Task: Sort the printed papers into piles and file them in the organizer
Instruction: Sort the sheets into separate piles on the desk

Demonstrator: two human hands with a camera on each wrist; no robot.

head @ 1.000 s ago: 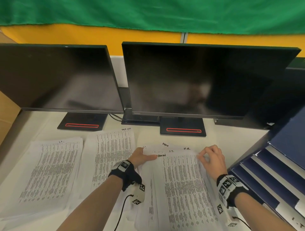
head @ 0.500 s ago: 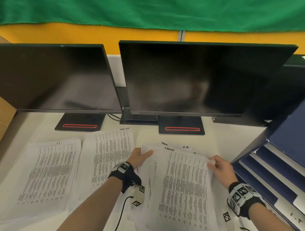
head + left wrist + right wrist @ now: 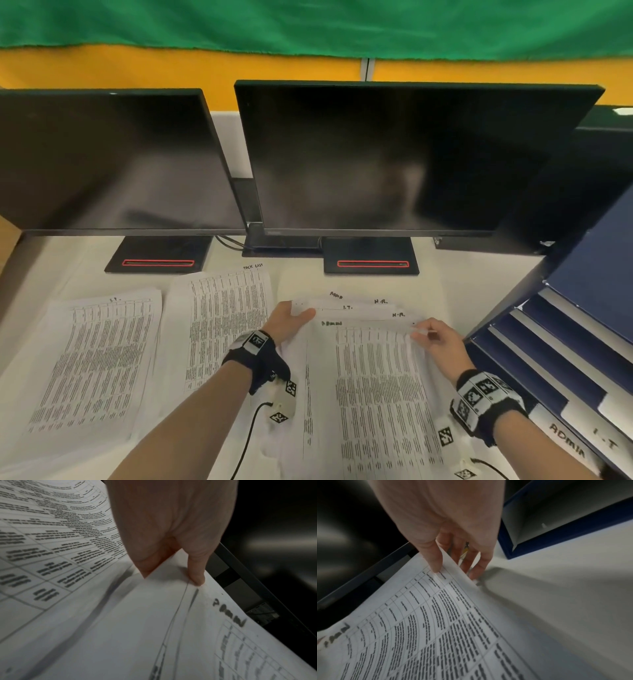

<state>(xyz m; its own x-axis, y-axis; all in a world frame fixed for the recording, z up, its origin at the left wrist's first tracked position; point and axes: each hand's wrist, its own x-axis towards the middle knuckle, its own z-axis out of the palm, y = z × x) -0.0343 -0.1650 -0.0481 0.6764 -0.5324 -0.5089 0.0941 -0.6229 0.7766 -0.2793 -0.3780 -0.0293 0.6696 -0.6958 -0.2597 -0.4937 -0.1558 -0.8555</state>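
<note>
The unsorted stack point(image 3: 370, 387) lies on the desk point(image 3: 479, 284) straight in front of the person, its top sheets fanned so that handwritten headings show along their upper edges, ADMIN on the front one, I.T. and H.R. on those behind; half a second ago the top sheet was lifted and bowed between both hands, and now it lies flatter with its upper right corner alone raised; the right hand point(image 3: 442, 346) has come back from the sheet's right edge to that corner, thumb on top and fingers point(image 3: 479, 566) beneath, clamped on the paper; the left hand point(image 3: 287, 323) has stayed at the stack's upper left, thumb pressed on the front sheet and fingers tucked under it, so it grips there too; this reads as the heading being checked and the sheet about to be peeled off for its pile; to the left lie two piles already begun, one point(image 3: 92, 359) headed I.T. and one point(image 3: 222, 325) whose heading is too small to read surely; the blue organizer point(image 3: 534, 346) stands at the right, slots tabbed ADMIN and I.T., so filing is probably some way off; behind stand two dark monitors point(image 3: 394, 154).
</note>
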